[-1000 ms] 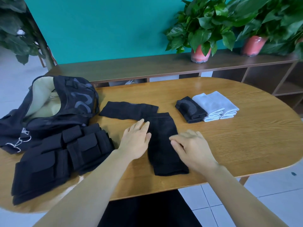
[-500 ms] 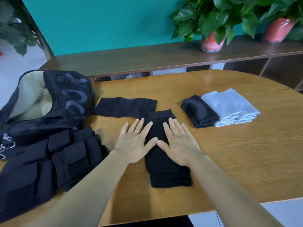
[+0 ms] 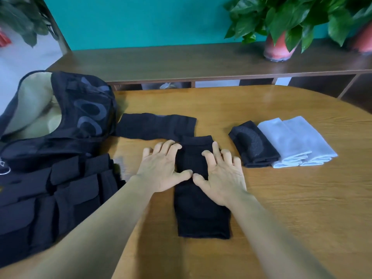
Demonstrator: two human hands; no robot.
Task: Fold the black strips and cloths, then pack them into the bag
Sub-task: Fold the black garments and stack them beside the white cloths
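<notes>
A black strip (image 3: 201, 214) lies lengthwise on the wooden table (image 3: 302, 208), its far end meeting a second black strip (image 3: 155, 125) that lies crosswise. My left hand (image 3: 161, 168) and my right hand (image 3: 221, 172) press flat on the near strip's upper half, fingers spread, thumbs almost touching. An open black bag (image 3: 80, 117) with a pale lining sits at the far left. A folded black cloth (image 3: 253, 146) lies to the right.
Folded white cloths (image 3: 298, 141) lie beside the black cloth. A black pouch panel (image 3: 50, 198) covers the table's near left. Behind the table runs a low wooden shelf (image 3: 181, 63) carrying potted plants (image 3: 279, 27).
My right hand came down from hovering onto the strip beside my left hand. Both hands have since slid slightly outward along it, fingers spreading.
</notes>
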